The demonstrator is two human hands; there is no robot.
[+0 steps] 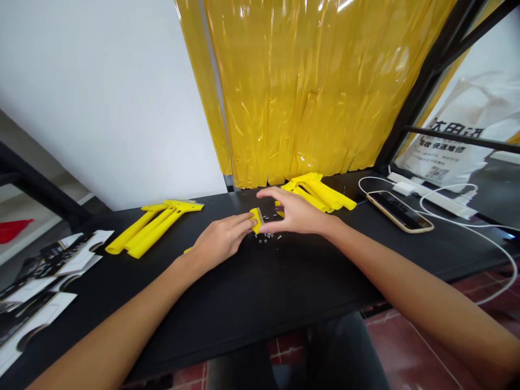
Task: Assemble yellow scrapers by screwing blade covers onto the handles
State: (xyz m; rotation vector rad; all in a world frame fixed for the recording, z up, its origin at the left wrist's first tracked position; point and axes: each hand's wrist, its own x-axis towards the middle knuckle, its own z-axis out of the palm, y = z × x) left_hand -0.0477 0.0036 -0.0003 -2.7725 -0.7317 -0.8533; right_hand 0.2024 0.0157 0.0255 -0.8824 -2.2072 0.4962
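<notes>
Near the middle of the black table my left hand (223, 238) is closed round a yellow scraper (256, 221). Its head, with a metal strip along the edge, sticks out past my fingertips. Most of the handle is hidden beneath my hand. My right hand (298, 211) is just right of the scraper head, thumb and forefinger spread wide apart. The thumb tip is close to the metal edge; whether it touches I cannot tell. Several small screws and nuts (268, 235) lie scattered on the table under and beside my right hand.
Yellow scrapers lie in a pile at left (156, 227) and another behind my right hand (320, 192). Printed cards (60, 265) are at far left. A phone (400, 211), white cable (498, 241) and power strip (433, 195) occupy the right. A yellow plastic curtain (317, 92) hangs behind.
</notes>
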